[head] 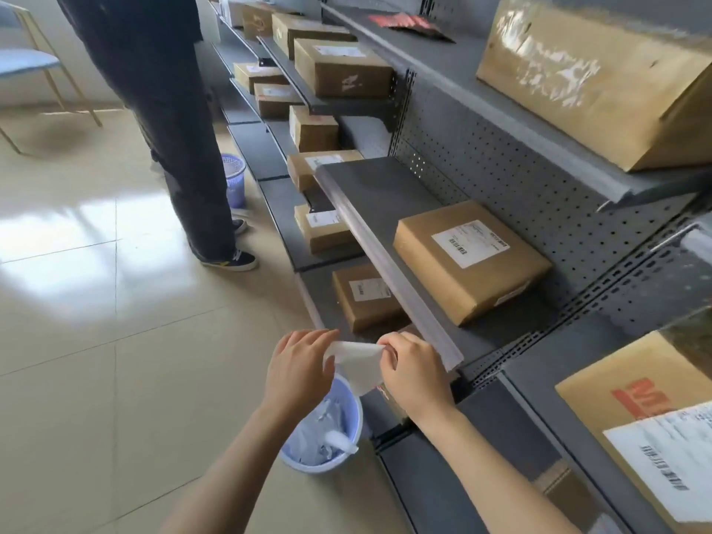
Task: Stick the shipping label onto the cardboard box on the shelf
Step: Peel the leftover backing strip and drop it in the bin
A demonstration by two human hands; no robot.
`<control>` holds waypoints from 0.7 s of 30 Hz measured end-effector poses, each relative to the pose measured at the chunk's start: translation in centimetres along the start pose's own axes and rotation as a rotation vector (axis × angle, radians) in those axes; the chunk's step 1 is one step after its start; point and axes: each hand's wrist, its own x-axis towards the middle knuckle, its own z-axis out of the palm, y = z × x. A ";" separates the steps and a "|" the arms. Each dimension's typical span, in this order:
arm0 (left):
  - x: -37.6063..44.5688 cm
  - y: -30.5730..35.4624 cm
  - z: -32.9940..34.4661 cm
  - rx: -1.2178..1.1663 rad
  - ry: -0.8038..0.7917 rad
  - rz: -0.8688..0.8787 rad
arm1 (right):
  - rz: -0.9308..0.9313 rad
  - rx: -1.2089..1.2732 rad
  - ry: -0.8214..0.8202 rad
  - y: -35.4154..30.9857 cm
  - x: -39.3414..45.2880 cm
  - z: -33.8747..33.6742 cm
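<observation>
— Above the blue bin point(348, 420) by the shelf foot, what do I have?
— I see my left hand point(296, 370) and right hand point(414, 375) both pinching one white label sheet point(358, 364); the right pinches its top corner, the left curls round its other upper edge.
— Which way does it run?
— Its top edge spans hand to hand, and its long side hangs down toward the bin, curling a little.
— And the box?
— One cardboard box point(468, 260) lies flat on the grey shelf point(370, 194) ahead, well apart from my hands, already wearing one white label. Boxes on other shelves are too many and too hidden for me to count.
— Bins?
— Two: one under my hands, a second blue bin point(234, 179) beside a standing person point(162, 109).
</observation>
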 end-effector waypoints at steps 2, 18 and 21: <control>-0.4 -1.9 3.2 -0.012 -0.024 -0.015 | 0.011 0.013 -0.016 1.2 0.1 3.1; -3.9 -12.9 27.9 0.009 -0.232 -0.090 | 0.094 -0.001 -0.141 14.4 0.5 28.2; -4.1 -13.5 29.1 -0.001 -0.239 -0.130 | 0.117 0.003 -0.177 14.8 0.3 30.5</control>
